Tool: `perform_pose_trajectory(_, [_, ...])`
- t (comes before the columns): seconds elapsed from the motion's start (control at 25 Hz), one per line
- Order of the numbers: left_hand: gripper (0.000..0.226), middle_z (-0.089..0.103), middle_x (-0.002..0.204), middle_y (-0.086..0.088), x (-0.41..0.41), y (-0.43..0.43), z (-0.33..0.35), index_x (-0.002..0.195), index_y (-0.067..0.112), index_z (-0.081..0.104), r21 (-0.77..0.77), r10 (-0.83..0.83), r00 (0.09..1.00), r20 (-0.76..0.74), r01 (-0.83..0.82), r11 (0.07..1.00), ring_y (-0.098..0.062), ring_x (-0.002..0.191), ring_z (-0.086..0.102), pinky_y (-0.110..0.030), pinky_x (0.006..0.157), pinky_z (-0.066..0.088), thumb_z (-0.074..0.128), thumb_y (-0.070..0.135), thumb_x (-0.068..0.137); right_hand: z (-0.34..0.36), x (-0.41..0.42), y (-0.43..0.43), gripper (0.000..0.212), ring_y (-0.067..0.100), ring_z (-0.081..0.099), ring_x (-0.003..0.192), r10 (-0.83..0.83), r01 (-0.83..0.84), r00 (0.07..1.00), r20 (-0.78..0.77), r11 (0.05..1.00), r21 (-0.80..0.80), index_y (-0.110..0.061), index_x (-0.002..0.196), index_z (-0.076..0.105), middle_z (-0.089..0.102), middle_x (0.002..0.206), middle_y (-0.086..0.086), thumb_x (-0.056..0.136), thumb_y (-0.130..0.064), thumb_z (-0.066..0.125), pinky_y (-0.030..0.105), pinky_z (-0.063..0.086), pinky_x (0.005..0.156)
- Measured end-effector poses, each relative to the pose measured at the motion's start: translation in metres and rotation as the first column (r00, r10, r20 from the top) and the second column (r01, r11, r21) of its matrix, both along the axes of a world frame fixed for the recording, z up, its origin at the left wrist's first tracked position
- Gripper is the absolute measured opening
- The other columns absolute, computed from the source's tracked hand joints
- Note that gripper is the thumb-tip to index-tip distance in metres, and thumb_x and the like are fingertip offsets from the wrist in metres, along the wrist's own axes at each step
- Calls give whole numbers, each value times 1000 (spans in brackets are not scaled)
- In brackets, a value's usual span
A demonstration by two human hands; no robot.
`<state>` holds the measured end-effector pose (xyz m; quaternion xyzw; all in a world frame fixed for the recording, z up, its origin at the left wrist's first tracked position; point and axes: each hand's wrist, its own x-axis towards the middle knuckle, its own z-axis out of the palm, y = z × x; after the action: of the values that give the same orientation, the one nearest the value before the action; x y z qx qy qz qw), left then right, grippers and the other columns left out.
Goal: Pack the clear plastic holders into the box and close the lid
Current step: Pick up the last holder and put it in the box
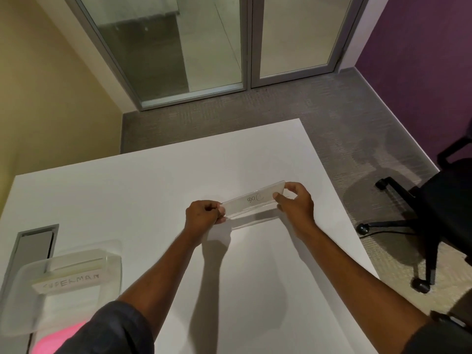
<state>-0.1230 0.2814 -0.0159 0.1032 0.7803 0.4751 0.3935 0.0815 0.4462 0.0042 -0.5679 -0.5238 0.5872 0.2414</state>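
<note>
Clear holder (252, 201) pinched by 2 hands, left hand (204, 213), right hand (296, 203); seemingly 1 more holder in box (112, 267).

1. Your two bare forearms reach forward side by side, dark sleeves pushed up near the elbows.
2. Your left hand (203, 213) curls loosely, thumb and fingertips pinched together on the left end of what you hold.
3. Your right hand (297, 201) sits slightly farther forward, thumb and forefinger pinching the right end, its other fingers arched above.
</note>
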Motion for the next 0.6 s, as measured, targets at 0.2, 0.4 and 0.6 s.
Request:
perform_pose_trajectory(0.2, [9, 77, 80, -14, 13, -30, 21, 83, -7, 79, 19, -9, 994, 110, 7, 1000, -26, 74, 79, -26, 69, 67, 72, -8, 88, 25, -16, -46, 72, 28, 70, 118, -39, 24, 968, -246, 998, -64, -30, 143, 53, 63, 130, -3, 86, 1, 84, 51, 65, 96])
perform_pose_trajectory(0.4, [16, 69, 81, -17, 29, -65, 41, 75, 3, 72, 126, -43, 971, 235, 14, 992, -27, 78, 73, -32, 86, 62, 66, 1, 89, 46, -40, -89, 102, 28, 71, 118, -81, 42, 938, -337, 992, -121, -31, 164, 26, 63, 139, 6, 88, 7, 81, 43, 67, 91])
perform_pose_trajectory(0.6, [13, 79, 94, -21, 45, -86, 59, 98, -14, 74, 159, 144, 887, 439, -235, 959, -29, 93, 82, -26, 84, 67, 62, -9, 97, 54, -58, -136, 51, 28, 77, 113, 52, -105, 932, -358, 986, -129, -12, 139, 61, 77, 125, 9, 93, 0, 79, 25, 66, 77])
